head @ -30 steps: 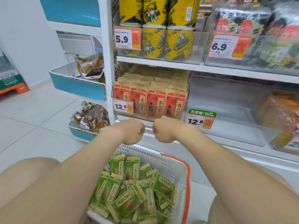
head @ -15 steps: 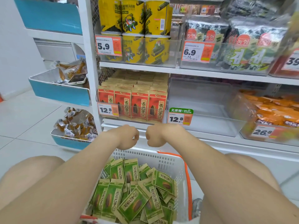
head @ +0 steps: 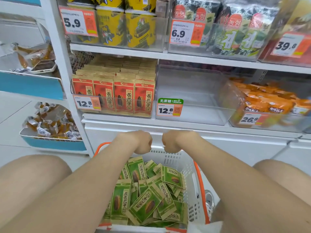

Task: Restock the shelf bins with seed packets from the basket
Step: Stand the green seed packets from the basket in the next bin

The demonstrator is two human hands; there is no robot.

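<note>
A white basket (head: 191, 167) with orange handles stands on the floor between my knees, filled with several green seed packets (head: 144, 197). My left hand (head: 141, 142) and my right hand (head: 173, 142) are curled into fists side by side above the basket's far rim, holding nothing. On the lower shelf an empty clear bin (head: 190, 96) carries a 12.8 price tag with a green label. To its left a bin of red seed packets (head: 116, 96) is full.
Orange snack bags (head: 269, 101) fill the bin on the right. Yellow cans (head: 126, 26) and seaweed packs (head: 235, 29) sit on the shelf above. Blue side bins (head: 33, 86) with wrapped snacks hang at the left. White floor tiles lie at left.
The view has shifted right and down, so the shelf sits higher and further left in frame. Both fists stay together and have lowered toward the basket's far rim.
</note>
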